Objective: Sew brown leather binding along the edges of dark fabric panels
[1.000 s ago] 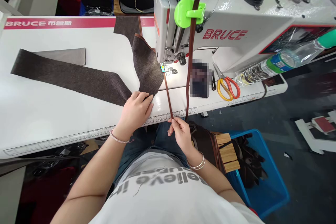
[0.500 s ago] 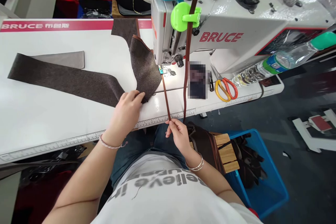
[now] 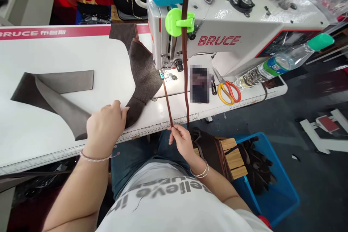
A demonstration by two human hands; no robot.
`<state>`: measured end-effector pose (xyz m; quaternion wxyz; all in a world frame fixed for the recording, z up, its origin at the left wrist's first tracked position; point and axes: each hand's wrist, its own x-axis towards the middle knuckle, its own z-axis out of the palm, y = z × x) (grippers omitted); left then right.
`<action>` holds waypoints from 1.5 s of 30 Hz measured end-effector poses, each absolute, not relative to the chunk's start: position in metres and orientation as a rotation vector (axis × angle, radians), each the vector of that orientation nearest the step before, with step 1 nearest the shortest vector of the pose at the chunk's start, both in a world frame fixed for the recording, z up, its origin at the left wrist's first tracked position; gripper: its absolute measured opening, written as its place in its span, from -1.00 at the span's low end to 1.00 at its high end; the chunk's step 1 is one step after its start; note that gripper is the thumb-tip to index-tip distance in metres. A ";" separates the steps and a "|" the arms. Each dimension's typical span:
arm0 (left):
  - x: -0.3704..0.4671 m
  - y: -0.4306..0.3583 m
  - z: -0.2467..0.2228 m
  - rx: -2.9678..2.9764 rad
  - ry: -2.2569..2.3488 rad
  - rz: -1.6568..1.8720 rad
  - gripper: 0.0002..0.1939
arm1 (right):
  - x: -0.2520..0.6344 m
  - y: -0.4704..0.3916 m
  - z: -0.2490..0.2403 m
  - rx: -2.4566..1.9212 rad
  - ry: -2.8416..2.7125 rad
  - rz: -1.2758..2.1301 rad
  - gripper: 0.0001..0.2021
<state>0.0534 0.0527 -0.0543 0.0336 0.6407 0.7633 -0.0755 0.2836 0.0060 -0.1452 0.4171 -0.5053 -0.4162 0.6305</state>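
Note:
Dark brown fabric [image 3: 144, 69] runs from under the sewing machine's needle area [image 3: 162, 75] toward the table's front edge, and its long strip lies folded at the left, showing a lighter grey-brown side. My left hand [image 3: 104, 125] is closed on the fabric near the ruler edge. A narrow reddish-brown binding strip [image 3: 168, 105] leads from the needle area down to my right hand [image 3: 181, 139], which pinches its lower part between thumb and fingers. Another brown strip [image 3: 185, 50] hangs in front of the machine, past a green clip [image 3: 179, 22].
Orange-and-yellow scissors [image 3: 229, 92], a water bottle [image 3: 274, 66] and a blurred dark item [image 3: 199, 84] lie on the table right of the needle. A blue bin [image 3: 282, 188] with dark pieces stands at lower right, beside a wooden stool [image 3: 233, 157].
My left hand has moved left and toward the front edge along the fabric. The long strip has folded over, showing more of its lighter side. My right hand keeps its pinch; the view has shifted slightly.

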 end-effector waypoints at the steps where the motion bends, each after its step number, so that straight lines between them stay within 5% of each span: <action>1: 0.054 0.055 -0.058 1.987 2.374 -0.168 -0.52 | 0.284 0.006 -0.145 -1.270 -1.046 1.583 -0.68; 8: 0.057 0.092 -0.096 2.471 1.855 0.431 -0.50 | 0.285 0.006 -0.146 -1.274 -1.074 1.573 -0.67; 45: 0.036 0.088 -0.106 2.599 1.540 0.511 -0.52 | 0.289 0.002 -0.143 -1.278 -1.099 1.558 -0.69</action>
